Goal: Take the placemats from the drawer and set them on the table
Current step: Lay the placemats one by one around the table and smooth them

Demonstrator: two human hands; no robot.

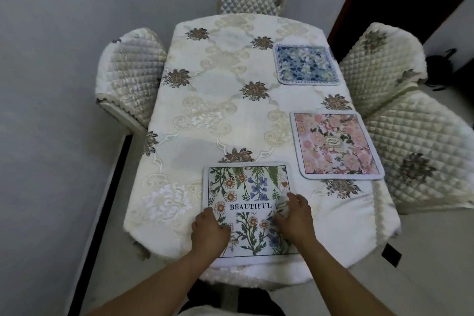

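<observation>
At lower centre, the green floral placemat (247,209) is pressed flat on the table (205,100) by the left hand (209,232) and right hand (295,218), fingers loosely curled, gripping nothing. The pink placemat (336,145) and blue placemat (306,64) are seen at right.

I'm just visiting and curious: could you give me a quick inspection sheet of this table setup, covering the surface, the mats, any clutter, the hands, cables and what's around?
Surface: table under a cream floral cloth.
Job's things: three placemats laid flat; blue placemat far right, pink placemat mid right, BEAUTIFUL placemat at the near edge.
Clutter: nothing seen.
Hands: left hand and right hand rest on the BEAUTIFUL placemat, fingers curled; grip unclear.
Cables: nothing seen.
Surroundings: quilted chairs on three sides, grey wall, dark doorframe at right.
</observation>
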